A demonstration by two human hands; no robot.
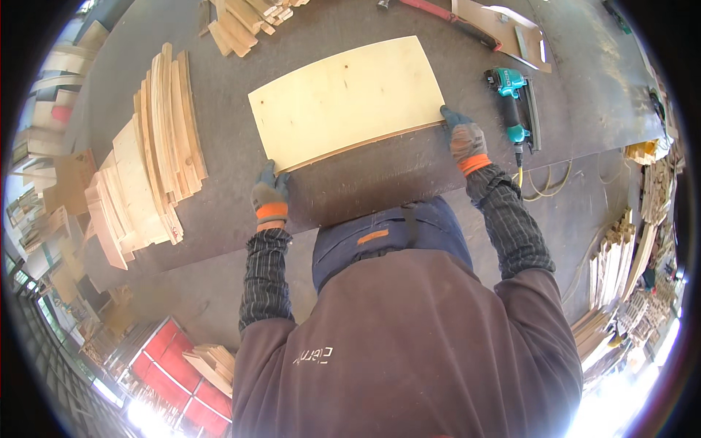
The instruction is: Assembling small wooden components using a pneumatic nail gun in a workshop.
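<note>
A pale rectangular plywood panel [345,101] lies flat on the dark workbench [365,182]. My left hand [269,194], in a grey glove with an orange cuff, grips the panel's near left corner. My right hand [464,140], gloved the same way, holds the near right corner. Both forearms wear dark striped sleeves and reach forward from my body.
A heap of curved wooden slats [155,162] lies on the bench at the left. A teal nail gun [512,102] with a yellowish hose [542,182] sits right of the panel. Short wood pieces [241,23] lie at the far edge. Wood stacks [617,266] and a red crate [175,365] stand below.
</note>
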